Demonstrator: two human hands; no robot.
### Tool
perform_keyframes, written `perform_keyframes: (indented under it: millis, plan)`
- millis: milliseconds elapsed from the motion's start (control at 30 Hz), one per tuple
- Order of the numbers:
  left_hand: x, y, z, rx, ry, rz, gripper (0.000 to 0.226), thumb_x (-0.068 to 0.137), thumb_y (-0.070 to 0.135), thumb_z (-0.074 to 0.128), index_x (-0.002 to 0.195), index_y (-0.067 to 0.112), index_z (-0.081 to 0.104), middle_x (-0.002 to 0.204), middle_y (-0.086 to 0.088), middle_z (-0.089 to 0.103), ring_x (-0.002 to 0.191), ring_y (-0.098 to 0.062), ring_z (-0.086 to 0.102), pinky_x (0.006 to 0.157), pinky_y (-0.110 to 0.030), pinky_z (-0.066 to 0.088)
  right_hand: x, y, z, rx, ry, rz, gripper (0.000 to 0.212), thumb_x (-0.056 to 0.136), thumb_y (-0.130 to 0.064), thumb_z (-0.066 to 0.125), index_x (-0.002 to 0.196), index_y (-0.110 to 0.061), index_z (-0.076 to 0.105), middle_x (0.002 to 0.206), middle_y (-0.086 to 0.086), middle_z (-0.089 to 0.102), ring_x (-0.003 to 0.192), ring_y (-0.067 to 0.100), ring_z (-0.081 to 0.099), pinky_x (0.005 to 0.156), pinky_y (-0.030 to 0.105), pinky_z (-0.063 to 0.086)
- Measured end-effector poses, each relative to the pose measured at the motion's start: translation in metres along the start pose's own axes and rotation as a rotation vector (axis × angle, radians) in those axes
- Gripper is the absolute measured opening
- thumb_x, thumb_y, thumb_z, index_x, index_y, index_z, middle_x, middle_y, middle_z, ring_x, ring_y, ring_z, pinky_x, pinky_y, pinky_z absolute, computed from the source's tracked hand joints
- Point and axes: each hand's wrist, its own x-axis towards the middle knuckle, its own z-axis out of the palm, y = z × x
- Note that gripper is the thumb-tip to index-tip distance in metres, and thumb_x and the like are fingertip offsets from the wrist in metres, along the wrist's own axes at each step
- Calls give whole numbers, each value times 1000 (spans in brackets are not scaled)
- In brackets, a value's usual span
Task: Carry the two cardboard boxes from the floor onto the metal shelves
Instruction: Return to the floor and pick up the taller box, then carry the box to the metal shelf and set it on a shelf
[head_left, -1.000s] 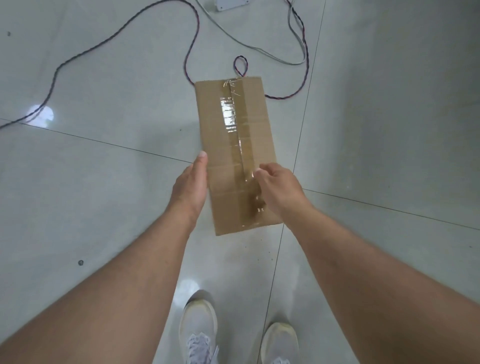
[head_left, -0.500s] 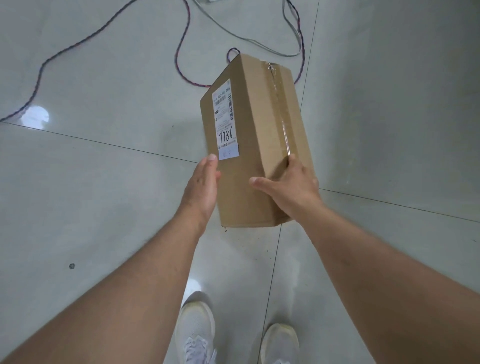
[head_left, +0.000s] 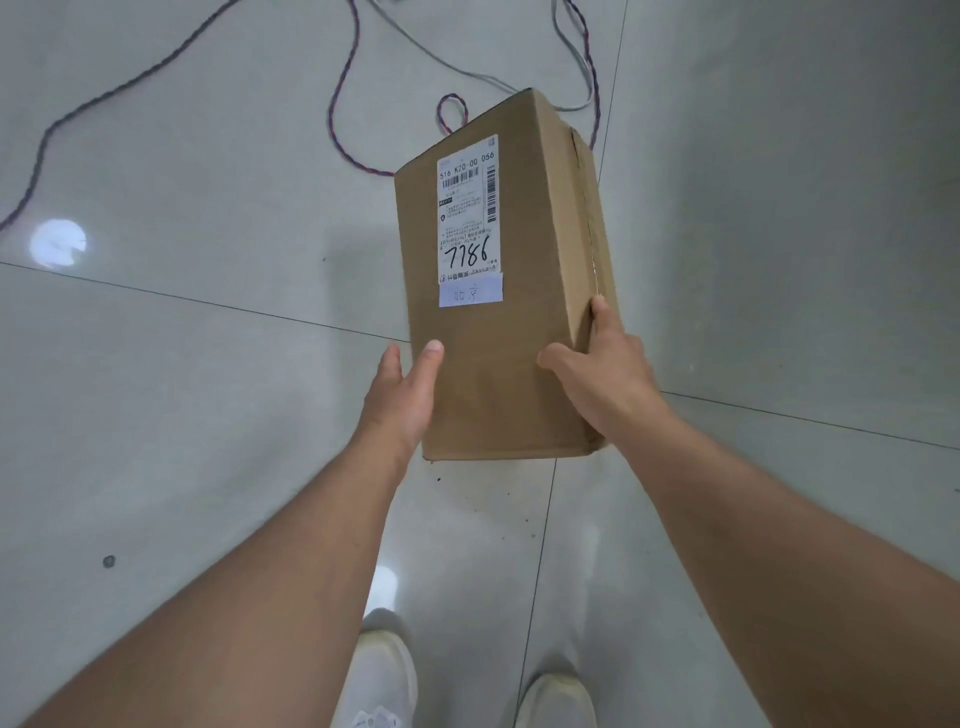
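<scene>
A brown cardboard box is held above the tiled floor, its long side pointing away from me. Its top face carries a white shipping label with "7786" handwritten on it. My left hand presses against the box's near left edge, thumb on the top face. My right hand grips the near right edge, fingers wrapped over the taped side. No second box and no metal shelves are in view.
Twisted red-blue cables and a grey cable loop across the grey tiled floor beyond the box. My two white shoes stand at the bottom of the view.
The box was rolled from its taped face to its labelled face and lifted closer to me. Both hands shifted their hold along its near edges.
</scene>
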Motion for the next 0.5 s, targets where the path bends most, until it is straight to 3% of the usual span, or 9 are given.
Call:
perform_keyframes:
  millis: [133,233,267,367,433,500]
  plan:
    - [15,3,8,-10,-12,12,59,91,48,44,142,21,33,133,10,46,119,-18,46,91,-27,31,10,3,-2,81,47,14,75,80,-51,57,144,-19,34,137,9,46,125,31,48,104,45,42]
    - [21,1,6,31,17,3,71,86,55,46,147,25,25,151,4,37,135,-23,40,109,-38,33,14,5,-4,121,52,65,61,84,-44,57,131,-7,44,128,9,54,114,30,55,92,38,46]
    - [20,0,4,44,21,1,70,85,57,47,145,28,29,151,3,38,134,-24,43,109,-41,36,13,8,-4,139,39,70,58,85,-43,57,130,-8,45,125,7,56,111,29,56,90,37,46]
    - [14,0,-1,27,16,-7,38,85,53,51,116,31,54,125,3,61,104,-19,60,84,-33,49,8,14,-3,200,-14,58,54,84,-42,58,131,-18,46,115,-2,59,107,24,59,92,36,47]
    - [12,3,-4,-21,34,2,31,84,46,56,108,26,54,114,1,65,87,-15,61,68,-28,46,6,18,-3,285,-43,69,50,81,-34,62,128,-22,50,113,-5,64,104,21,62,94,37,49]
    - [9,5,-4,-49,30,18,31,84,41,59,108,23,54,112,0,65,79,-12,60,63,-27,44,3,22,-5,374,-63,83,50,77,-27,65,126,-23,53,111,-4,68,100,21,65,94,39,51]
